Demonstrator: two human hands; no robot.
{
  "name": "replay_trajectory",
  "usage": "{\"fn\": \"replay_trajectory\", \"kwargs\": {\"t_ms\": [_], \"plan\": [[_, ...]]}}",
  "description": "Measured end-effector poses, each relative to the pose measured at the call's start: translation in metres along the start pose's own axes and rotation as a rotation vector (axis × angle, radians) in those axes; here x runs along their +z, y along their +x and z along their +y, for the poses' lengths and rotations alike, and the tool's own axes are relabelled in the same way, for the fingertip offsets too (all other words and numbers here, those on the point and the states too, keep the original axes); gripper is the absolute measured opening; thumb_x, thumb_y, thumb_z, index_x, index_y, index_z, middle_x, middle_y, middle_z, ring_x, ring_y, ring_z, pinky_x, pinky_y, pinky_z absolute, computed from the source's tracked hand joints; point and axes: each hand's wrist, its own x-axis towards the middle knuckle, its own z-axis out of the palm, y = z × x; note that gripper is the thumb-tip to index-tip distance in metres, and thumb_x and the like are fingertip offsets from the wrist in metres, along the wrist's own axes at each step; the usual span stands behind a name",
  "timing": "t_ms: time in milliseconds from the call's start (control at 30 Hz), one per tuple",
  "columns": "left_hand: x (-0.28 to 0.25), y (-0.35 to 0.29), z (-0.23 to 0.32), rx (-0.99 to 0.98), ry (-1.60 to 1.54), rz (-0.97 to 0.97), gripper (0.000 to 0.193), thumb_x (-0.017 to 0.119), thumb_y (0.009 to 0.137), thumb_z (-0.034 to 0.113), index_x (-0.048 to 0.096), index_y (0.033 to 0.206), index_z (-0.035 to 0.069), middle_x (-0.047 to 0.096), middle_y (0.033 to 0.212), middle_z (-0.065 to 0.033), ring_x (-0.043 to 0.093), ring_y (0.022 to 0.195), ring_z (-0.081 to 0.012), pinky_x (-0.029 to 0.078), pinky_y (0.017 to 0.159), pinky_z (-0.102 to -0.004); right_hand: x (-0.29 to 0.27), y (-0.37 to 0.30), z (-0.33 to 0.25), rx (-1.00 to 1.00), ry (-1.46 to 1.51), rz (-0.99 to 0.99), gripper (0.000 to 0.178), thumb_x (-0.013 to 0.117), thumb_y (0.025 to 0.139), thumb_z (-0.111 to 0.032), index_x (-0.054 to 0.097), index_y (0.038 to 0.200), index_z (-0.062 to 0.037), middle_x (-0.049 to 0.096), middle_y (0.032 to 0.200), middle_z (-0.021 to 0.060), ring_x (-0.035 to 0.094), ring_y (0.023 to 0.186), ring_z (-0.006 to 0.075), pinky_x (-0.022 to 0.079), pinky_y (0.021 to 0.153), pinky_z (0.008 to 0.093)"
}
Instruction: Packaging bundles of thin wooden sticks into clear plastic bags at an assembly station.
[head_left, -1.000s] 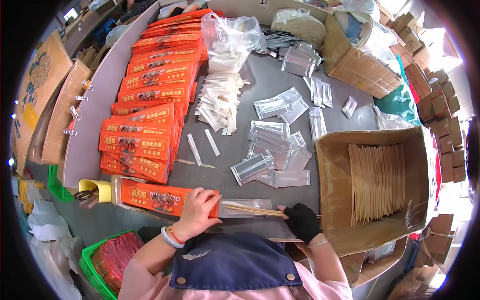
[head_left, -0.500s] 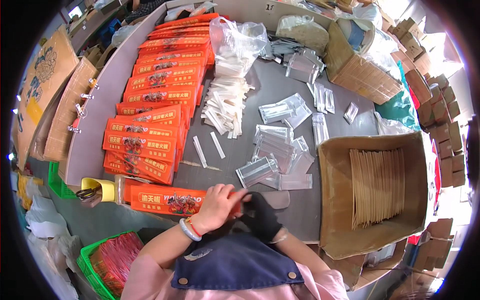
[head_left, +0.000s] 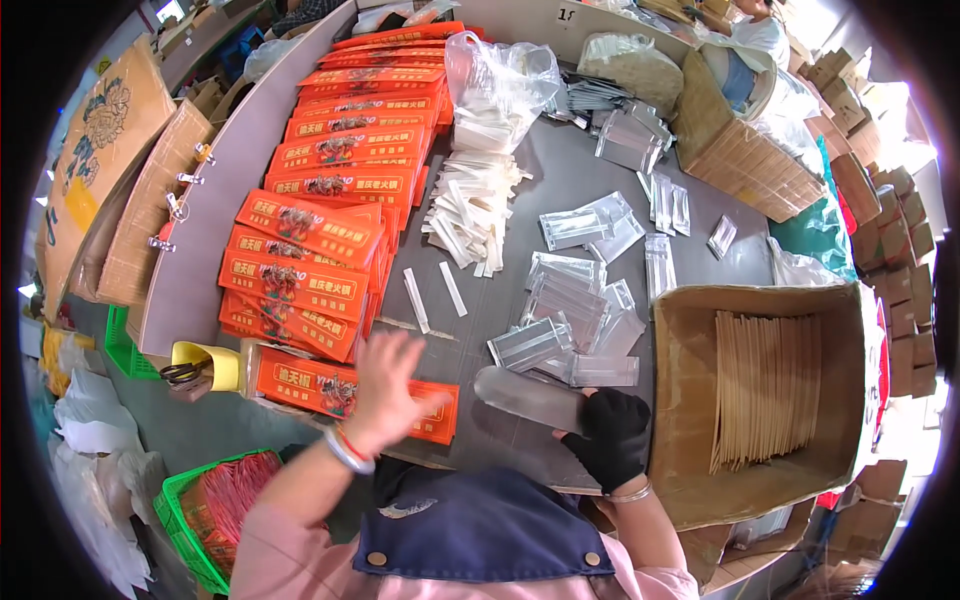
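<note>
My left hand (head_left: 385,395) is open, its fingers spread and slightly blurred, above red printed paper sleeves (head_left: 305,385) at the table's near edge. It hides part of them. My right hand (head_left: 612,435), in a black fingerless glove, has curled fingers at the right end of a grey translucent strip (head_left: 525,395) with a rounded left end. The glove covers that end, and whatever its fingers hold is hidden. A long overlapping row of red printed sleeves (head_left: 345,150) fills the left side. Clear plastic packets (head_left: 570,305) lie in a loose pile beyond the strip.
White sticks (head_left: 470,215) are heaped mid-table below a clear bag (head_left: 500,80); two lie apart. An open carton (head_left: 760,500) on the right holds thin wooden sticks (head_left: 765,390). A yellow cup (head_left: 215,367) with scissors and a green crate (head_left: 190,480) are at left.
My hands have parted: the left moved left and opened, the right moved right along the table. A sleeve atop the near red pile now lies more tilted. The view has shifted slightly.
</note>
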Motion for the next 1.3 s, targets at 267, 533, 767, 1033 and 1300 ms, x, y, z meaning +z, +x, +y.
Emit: {"fn": "replay_trajectory", "kwargs": {"t_ms": [267,533,767,1033,1300], "plan": [[0.039,-0.026,0.004,-0.152,-0.234,-0.013,0.100,0.085,0.062,0.055,0.047,0.137,0.000,0.044,0.140,-0.0191,0.033,0.135,-0.0406,0.016,0.112,-0.0628,0.000,-0.008,-0.002,-0.058,-0.026,-0.244,0.067,0.080,0.064,-0.046,0.060,0.116,-0.0098,0.061,0.106,0.0077,0.056,0.102,0.0287,0.033,0.097,0.0469],[0.025,-0.011,0.001,-0.058,-0.082,-0.225,0.090,0.081,0.070,0.052,0.048,0.136,0.000,0.052,0.136,-0.0212,0.042,0.131,-0.0407,0.026,0.111,-0.0567,0.062,0.023,-0.044,-0.244,0.184,-0.182,0.071,0.078,0.068,-0.051,0.057,0.120,-0.0091,0.059,0.114,0.0125,0.053,0.111,0.0316,0.034,0.097,0.0487],[0.073,0.115,-0.017,-0.242,-0.007,0.198,0.034,0.075,0.079,0.036,0.061,0.090,0.007,0.063,0.089,-0.0120,0.063,0.084,-0.0343,0.045,0.071,-0.0495,0.010,-0.040,0.152,0.723,-0.187,0.357,0.052,0.072,0.082,-0.032,0.058,0.121,-0.0009,0.062,0.112,0.0208,0.058,0.107,0.0392,0.045,0.096,0.0443],[0.073,0.104,0.009,-0.019,-0.198,0.018,0.014,0.071,0.080,0.018,0.062,0.082,0.008,0.062,0.081,-0.0119,0.061,0.081,-0.0327,0.046,0.069,-0.0477,0.020,-0.108,0.247,0.922,-0.338,0.133,0.021,0.060,0.088,-0.016,0.056,0.106,-0.0044,0.058,0.107,0.0186,0.058,0.101,0.0374,0.047,0.088,0.0462],[0.084,0.092,0.071,0.106,-0.193,-0.041,0.031,0.081,0.068,0.019,0.062,0.091,0.011,0.061,0.096,-0.0081,0.056,0.093,-0.0313,0.044,0.077,-0.0449,-0.005,-0.083,0.205,1.110,-0.622,-0.082,0.022,0.055,0.087,-0.014,0.054,0.107,-0.0041,0.057,0.108,0.0198,0.056,0.102,0.0387,0.047,0.088,0.0485]]}}
